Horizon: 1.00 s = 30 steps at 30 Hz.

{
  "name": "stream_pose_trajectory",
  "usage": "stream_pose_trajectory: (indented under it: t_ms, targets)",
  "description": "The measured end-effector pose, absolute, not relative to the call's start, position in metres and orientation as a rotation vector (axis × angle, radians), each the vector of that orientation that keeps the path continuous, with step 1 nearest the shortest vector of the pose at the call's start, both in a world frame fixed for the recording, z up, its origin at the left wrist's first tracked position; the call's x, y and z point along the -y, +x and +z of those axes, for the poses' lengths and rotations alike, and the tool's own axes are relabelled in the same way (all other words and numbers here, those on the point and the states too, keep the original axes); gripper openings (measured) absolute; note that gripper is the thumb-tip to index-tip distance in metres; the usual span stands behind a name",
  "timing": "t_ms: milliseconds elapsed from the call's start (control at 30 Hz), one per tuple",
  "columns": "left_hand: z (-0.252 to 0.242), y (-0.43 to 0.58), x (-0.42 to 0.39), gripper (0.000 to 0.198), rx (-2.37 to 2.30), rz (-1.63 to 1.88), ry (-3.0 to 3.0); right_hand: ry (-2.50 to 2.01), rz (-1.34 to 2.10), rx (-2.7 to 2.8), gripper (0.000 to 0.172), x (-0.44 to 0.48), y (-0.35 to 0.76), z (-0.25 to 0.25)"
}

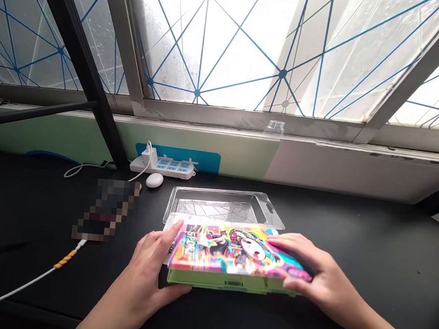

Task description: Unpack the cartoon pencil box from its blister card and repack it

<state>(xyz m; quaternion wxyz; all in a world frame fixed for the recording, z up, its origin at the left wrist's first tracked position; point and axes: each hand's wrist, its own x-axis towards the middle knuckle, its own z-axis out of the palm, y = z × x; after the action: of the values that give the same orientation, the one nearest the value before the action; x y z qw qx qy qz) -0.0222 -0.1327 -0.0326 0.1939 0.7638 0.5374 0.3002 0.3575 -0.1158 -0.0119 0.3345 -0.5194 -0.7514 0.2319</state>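
Observation:
A flat pencil case [230,252] with a bright cartoon lid and a translucent green base is held between my two hands over the black desk. My left hand [152,271] grips its left end, thumb along the lower front edge and fingers at the far side. At the other end, my right hand [310,269] has its fingers over the lid's far corner and its thumb on the front. The lid looks closed, with a small catch at the front middle. Just behind lies a clear plastic tray [223,206], and a white printed sheet or card shows partly under the case.
A white power strip [169,166] with a plugged-in charger stands against the wall, a white oval object [154,180] before it. On the left lies a blurred-out device [103,213] with a white cable [20,288]. A black metal frame post [85,71] rises at left.

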Motion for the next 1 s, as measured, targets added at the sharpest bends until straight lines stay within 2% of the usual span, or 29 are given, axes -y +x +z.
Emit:
stream_pose_trajectory:
  t_ms: [33,200,333,533,633,833,900,1000]
  targets:
    - [-0.033,-0.022,0.133,0.102,-1.497,0.843,2.135,-1.375,0.611,1.911,0.045,0.112,0.356,-0.01]
    - [-0.029,-0.022,0.137,0.124,-1.506,0.829,2.077,-1.496,0.743,1.795,0.057,0.096,0.346,-0.002]
    - [-0.026,-0.02,0.138,0.122,-1.54,0.82,2.074,-1.489,0.884,1.788,0.057,0.097,0.346,-0.001]
    - [-0.026,-0.023,0.137,0.121,-1.482,0.817,2.125,-1.417,0.738,1.957,0.048,0.105,0.373,-0.018]
    - [-0.025,-0.024,0.136,0.112,-1.473,0.811,2.141,-1.363,0.715,2.11,0.052,0.107,0.388,-0.022]
    - [-0.018,-0.027,0.131,0.062,-1.447,0.826,2.244,-1.457,0.767,2.158,0.101,0.111,0.401,-0.025]
    - [-0.018,-0.028,0.13,0.06,-1.46,0.822,2.225,-1.445,0.702,2.188,0.091,0.11,0.398,-0.028]
    - [-0.023,-0.03,0.13,0.065,-1.484,0.803,2.201,-1.409,0.68,2.204,0.055,0.105,0.392,-0.03]
